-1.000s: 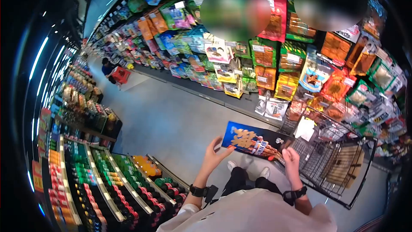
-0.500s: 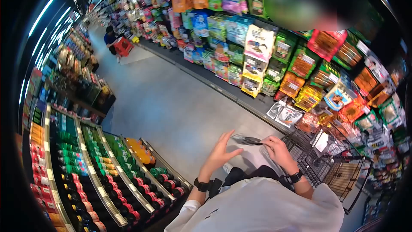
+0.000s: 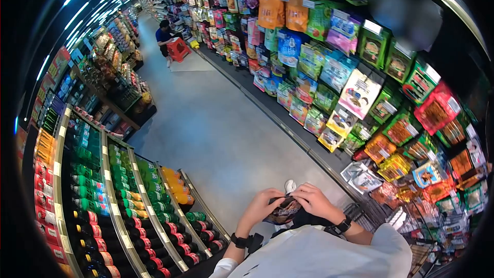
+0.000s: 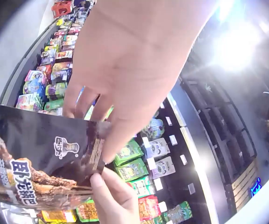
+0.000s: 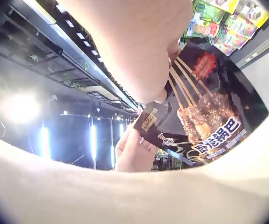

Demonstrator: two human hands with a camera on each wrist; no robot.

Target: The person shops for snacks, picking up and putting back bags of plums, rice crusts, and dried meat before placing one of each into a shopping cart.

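In the head view my left hand and my right hand meet in front of my body at the top edge of a dark snack bag. The left wrist view shows the black bag, printed with meat skewers and white lettering. There, my left hand pinches the edge, its fingers behind the bag, with the right thumb close beside. From the right wrist, the printed bag hangs below my right hand, which pinches it near my left hand.
Hanging snack packets fill the shelf along the right. Slanted racks of drink bottles stand at the left. A person sits far down the aisle beside a red stool. A wire cart shows behind my right arm.
The bag has been turned from face-up to edge-on, then lowered closer to my body. My left hand has gone from spread beside it to pinching its edge. The view has swung right.
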